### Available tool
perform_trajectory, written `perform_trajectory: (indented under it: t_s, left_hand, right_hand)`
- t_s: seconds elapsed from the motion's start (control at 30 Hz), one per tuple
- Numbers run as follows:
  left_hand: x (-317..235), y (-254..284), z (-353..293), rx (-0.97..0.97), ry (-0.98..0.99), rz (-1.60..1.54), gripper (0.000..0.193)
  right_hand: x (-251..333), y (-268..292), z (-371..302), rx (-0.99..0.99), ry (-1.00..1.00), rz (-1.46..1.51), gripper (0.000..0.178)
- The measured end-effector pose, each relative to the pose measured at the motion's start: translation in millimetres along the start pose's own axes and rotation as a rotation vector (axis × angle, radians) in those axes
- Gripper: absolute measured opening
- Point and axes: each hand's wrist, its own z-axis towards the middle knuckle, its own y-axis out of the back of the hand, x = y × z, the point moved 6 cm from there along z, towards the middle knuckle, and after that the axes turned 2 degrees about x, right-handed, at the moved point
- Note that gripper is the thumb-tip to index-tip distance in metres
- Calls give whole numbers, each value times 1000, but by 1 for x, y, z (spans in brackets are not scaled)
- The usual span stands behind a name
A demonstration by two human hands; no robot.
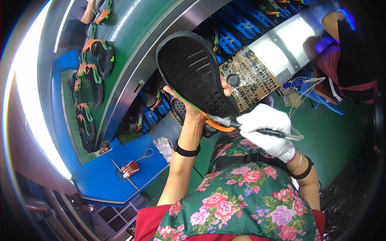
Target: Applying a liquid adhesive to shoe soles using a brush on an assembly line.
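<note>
A black sandal (189,72) with orange and green trim is held up in my bare left hand (193,113), its broad flat face toward me. The thumb side and fingertips wrap its edges; grooves and small holes mark that face. My right hand (266,126), in a white knit glove, grips a black-handled pen-like tool (270,131) with a pale tube at its rear end. Its greyish tip lies at the sandal's lower edge, beside an orange strap (220,127). Whether the tip is a brush I cannot make out.
At left, a green conveyor (120,30) carries several sandals (96,84). A blue table (92,176) bears a red container (129,168), a stick and a white glove (164,148). Blue racks (245,26) and a taped cardboard sheet (251,76) lie beyond. Other people stand upper left and right.
</note>
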Motion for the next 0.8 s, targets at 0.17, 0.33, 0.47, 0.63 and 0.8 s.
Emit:
perform_trajectory:
  t_s: [0.17, 0.33, 0.47, 0.63, 0.8]
  left_hand:
    - [-1, -8, 6, 27, -23, -20, 127]
    - [-2, 3, 9, 25, 10, 29, 127]
    - [2, 7, 13, 51, 5, -117, 135]
    - [5, 13, 19, 25, -12, -49, 130]
    - [8, 18, 22, -13, -22, 13, 129]
  right_hand:
    - [9, 2, 4, 51, 40, -85, 19]
    - [11, 5, 5, 8, 48, -124, 19]
    - [21, 0, 4, 35, 117, -147, 21]
    - [26, 1, 8, 22, 136, -168, 21]
    - [18, 7, 4, -26, 40, -189, 20]
